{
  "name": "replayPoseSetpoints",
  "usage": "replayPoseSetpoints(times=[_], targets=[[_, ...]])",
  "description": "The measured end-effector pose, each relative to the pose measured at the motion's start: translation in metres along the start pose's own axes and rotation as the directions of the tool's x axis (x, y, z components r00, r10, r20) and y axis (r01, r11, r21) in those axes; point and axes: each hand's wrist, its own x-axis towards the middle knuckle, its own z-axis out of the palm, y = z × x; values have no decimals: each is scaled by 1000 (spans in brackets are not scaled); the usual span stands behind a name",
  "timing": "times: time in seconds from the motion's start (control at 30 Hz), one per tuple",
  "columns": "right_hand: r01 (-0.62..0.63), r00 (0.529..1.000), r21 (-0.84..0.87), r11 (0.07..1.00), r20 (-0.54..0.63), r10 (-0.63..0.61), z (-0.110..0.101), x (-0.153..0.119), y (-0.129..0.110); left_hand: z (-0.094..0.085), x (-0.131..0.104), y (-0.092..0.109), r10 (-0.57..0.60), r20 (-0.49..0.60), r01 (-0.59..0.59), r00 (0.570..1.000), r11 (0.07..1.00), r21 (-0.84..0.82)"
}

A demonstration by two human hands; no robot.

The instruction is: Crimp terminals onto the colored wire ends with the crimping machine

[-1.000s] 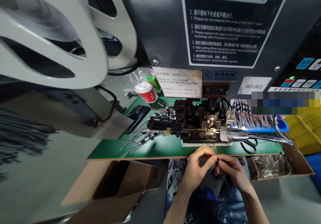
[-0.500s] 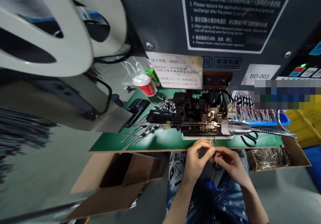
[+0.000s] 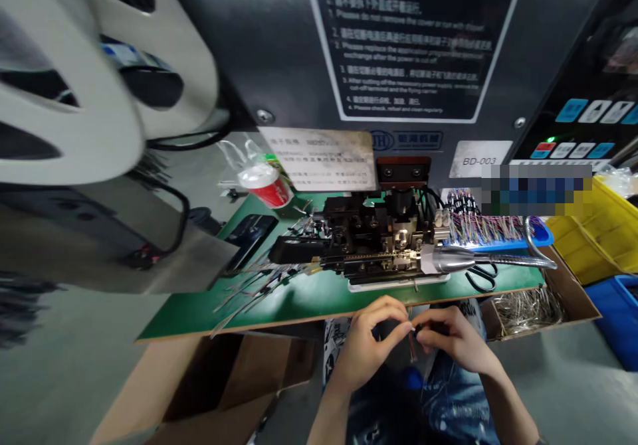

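Both with the left hand (image 3: 376, 342) and with the right hand (image 3: 451, 339), pinching a small bundle of thin wires (image 3: 413, 349) just in front of the near edge of the green tabletop (image 3: 299, 302), above a jeans-clad lap (image 3: 461, 402). On the left, closing the grip on the strands, with thumb and index fingertips meeting there. On the right, closing the grip just beside it, with thumb and fingertips at a small dark piece (image 3: 417, 330) on the bundle; being unable to tell its exact shape. Letting reddish strands dangle below the fingertips. Facing a dark press (image 3: 349, 232) on the tabletop, beyond the hands and beneath a grey housing (image 3: 279, 53) bearing a printed notice (image 3: 409, 46). Having a silver lamp (image 3: 451, 259) on a flexible metal neck (image 3: 518, 261) pointing in from the right. Seeing black-handled scissors (image 3: 482, 277) lying near the lamp, a blue tray (image 3: 543, 236) holding coloured wires (image 3: 488, 224) behind it, and loose wires (image 3: 254, 289) spreading across the left part, near a dark flat object (image 3: 252, 232) and a red-and-white cup (image 3: 269, 189). Lower at right, seeing an open cardboard box (image 3: 581, 302) holding pale tangled filaments (image 3: 528, 312), near a yellow bin (image 3: 598, 232).
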Motion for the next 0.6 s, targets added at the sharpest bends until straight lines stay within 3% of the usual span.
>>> replayPoseSetpoints(times=[0.1,0.17,0.33,0.47,0.6], targets=[[-105,991,-21,994,81,106,-4,-4,0,-5,-1,6,37,130,-51,991,993,105],[-127,988,37,991,95,123,-6,-8,4,-3,-3,9,76,139,-93,987,988,119],[-90,994,440,893,98,51,-8,-18,23,17,-10,10,194,-59,-196,979,980,-25],[-23,1000,553,833,12,20,-18,-37,33,35,-10,9,227,-68,-232,972,968,-91],[69,991,508,859,-134,-1,-54,-73,23,41,-7,16,244,-9,-244,970,965,-94]])
